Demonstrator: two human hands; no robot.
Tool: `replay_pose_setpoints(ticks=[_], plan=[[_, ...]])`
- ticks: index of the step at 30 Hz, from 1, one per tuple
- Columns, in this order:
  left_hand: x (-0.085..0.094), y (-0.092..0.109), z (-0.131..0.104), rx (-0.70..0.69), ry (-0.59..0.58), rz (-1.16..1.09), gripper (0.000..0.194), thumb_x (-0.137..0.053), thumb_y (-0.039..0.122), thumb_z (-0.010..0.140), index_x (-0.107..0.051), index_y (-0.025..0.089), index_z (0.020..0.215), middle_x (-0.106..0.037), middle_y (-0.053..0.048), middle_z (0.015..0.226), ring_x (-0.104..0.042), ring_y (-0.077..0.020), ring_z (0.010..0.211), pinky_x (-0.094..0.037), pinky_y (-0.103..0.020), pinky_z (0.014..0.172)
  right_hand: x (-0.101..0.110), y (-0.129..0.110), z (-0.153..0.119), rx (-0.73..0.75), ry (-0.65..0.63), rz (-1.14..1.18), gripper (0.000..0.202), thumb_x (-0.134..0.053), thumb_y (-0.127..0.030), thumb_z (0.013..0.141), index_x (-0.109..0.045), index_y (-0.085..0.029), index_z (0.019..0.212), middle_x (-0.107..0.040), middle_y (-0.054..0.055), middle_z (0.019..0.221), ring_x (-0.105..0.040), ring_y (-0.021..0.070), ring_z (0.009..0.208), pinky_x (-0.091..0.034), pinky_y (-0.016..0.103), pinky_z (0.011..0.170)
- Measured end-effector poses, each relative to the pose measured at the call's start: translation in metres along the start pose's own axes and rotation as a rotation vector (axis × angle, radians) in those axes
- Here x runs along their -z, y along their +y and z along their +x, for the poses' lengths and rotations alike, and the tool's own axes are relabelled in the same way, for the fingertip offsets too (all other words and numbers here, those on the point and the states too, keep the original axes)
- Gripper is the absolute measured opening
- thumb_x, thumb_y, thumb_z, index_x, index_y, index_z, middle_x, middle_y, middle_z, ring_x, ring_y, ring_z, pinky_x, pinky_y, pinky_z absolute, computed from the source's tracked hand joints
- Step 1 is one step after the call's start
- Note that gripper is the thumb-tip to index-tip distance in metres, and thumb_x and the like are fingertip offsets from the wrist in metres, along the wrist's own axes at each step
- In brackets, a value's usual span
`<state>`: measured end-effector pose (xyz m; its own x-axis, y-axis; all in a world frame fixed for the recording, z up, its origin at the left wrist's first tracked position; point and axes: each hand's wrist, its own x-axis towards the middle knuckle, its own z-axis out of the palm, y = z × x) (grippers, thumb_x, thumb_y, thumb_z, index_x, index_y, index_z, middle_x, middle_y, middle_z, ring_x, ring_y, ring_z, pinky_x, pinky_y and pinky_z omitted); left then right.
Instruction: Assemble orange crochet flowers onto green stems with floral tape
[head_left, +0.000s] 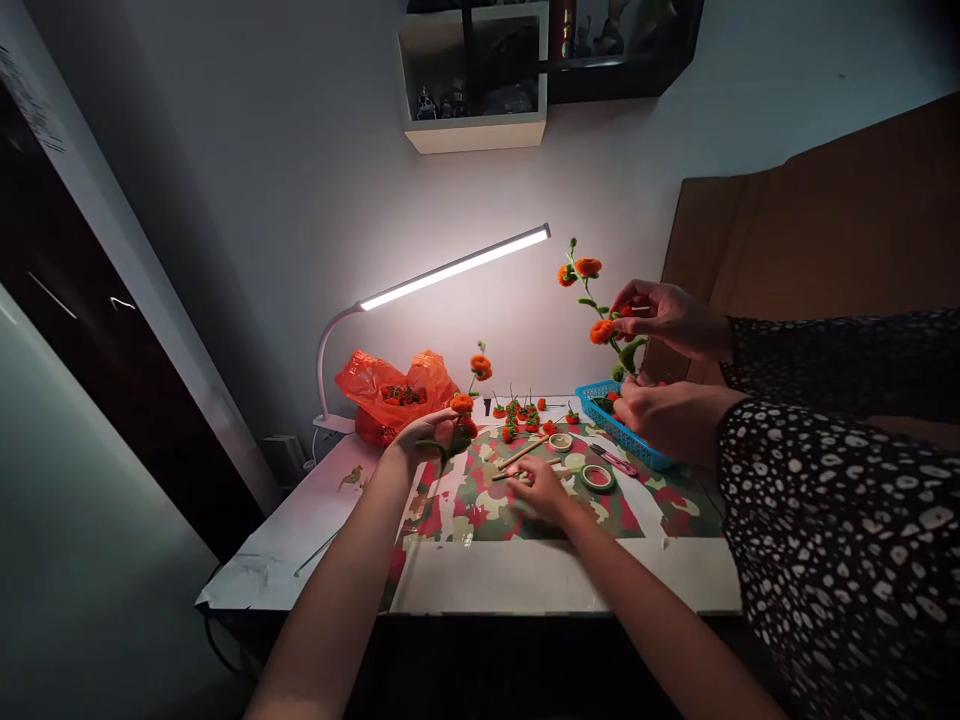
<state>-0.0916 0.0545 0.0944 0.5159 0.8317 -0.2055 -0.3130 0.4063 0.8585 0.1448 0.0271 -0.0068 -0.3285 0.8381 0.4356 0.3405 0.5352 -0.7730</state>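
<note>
My left hand point(426, 438) is closed around the lower part of a handmade flower branch point(481, 368), with fuzzy orange blooms and green leaves, held upright above the table's left side. Low over the camouflage-patterned cover, my right hand point(541, 492) has its fingers pinched on a thin wooden stick point(501, 476). Another wooden stick point(523, 453) lies just beyond it. To the right of this hand are a roll of green tape point(598, 478), a pale tape roll point(560, 441) and pink-handled scissors point(619, 461).
A co-worker's hands point(667, 320) hold a taller orange flower branch point(602, 332) at the right, above a blue basket point(637, 447). Several small orange flower heads point(532, 424) stand at the back. An orange plastic bag point(364, 380) sits beneath the lit lamp point(457, 267).
</note>
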Motion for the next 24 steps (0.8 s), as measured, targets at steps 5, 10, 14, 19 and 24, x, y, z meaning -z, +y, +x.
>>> replay_pose_setpoints(ticks=[5, 10, 14, 19, 24], plan=[[-0.015, -0.003, 0.02, -0.183, -0.134, -0.075, 0.016, -0.053, 0.022, 0.083, -0.059, 0.014, 0.095, -0.065, -0.006, 0.085, -0.063, -0.0177, 0.074, -0.047, -0.031, 0.072, -0.038, -0.044, -0.007, -0.077, -0.311, 0.552, 0.025, -0.066, -0.041, 0.072, -0.07, -0.022, 0.088, -0.065, 0.007, 0.078, -0.056, 0.0173, 0.067, -0.043, 0.03, 0.064], [-0.016, -0.021, 0.047, -0.214, -0.078, -0.197, 0.011, -0.05, 0.018, 0.085, -0.059, 0.014, 0.088, -0.066, -0.006, 0.083, -0.063, -0.0165, 0.074, -0.047, -0.03, 0.071, -0.03, -0.039, -0.005, -0.365, -0.277, 1.026, 0.031, -0.058, -0.048, 0.076, -0.066, -0.019, 0.081, -0.06, 0.004, 0.063, -0.05, 0.0122, 0.05, -0.041, 0.028, 0.054], [-0.011, -0.041, 0.061, -0.174, -0.009, -0.244, 0.013, -0.049, 0.019, 0.087, -0.06, 0.016, 0.093, -0.064, -0.004, 0.083, -0.061, -0.0142, 0.07, -0.047, -0.027, 0.067, -0.018, -0.019, -0.002, -0.378, -0.279, 1.052, 0.034, -0.06, -0.05, 0.073, -0.062, -0.017, 0.08, -0.057, 0.0, 0.058, -0.046, 0.0092, 0.044, -0.036, 0.023, 0.046], [-0.016, -0.079, 0.067, -0.288, 0.164, -0.248, 0.033, -0.044, 0.045, 0.089, -0.056, 0.022, 0.11, -0.061, -0.006, 0.107, -0.058, -0.0137, 0.076, -0.049, -0.031, 0.07, -0.021, -0.005, 0.006, -0.332, 0.053, 0.877, 0.039, -0.066, -0.055, 0.065, -0.054, -0.018, 0.069, -0.044, -0.007, 0.044, -0.032, 0.0054, 0.036, -0.024, 0.02, 0.037], [-0.029, -0.114, 0.065, -0.428, 0.228, -0.074, 0.034, -0.066, 0.043, 0.073, -0.057, 0.018, 0.095, -0.061, -0.006, 0.098, -0.062, -0.0144, 0.081, -0.051, -0.026, 0.069, -0.018, 0.0, 0.013, -0.318, 0.293, 0.799, 0.043, -0.066, -0.058, 0.062, -0.047, -0.019, 0.061, -0.039, -0.008, 0.044, -0.029, 0.0048, 0.038, -0.024, 0.02, 0.038]])
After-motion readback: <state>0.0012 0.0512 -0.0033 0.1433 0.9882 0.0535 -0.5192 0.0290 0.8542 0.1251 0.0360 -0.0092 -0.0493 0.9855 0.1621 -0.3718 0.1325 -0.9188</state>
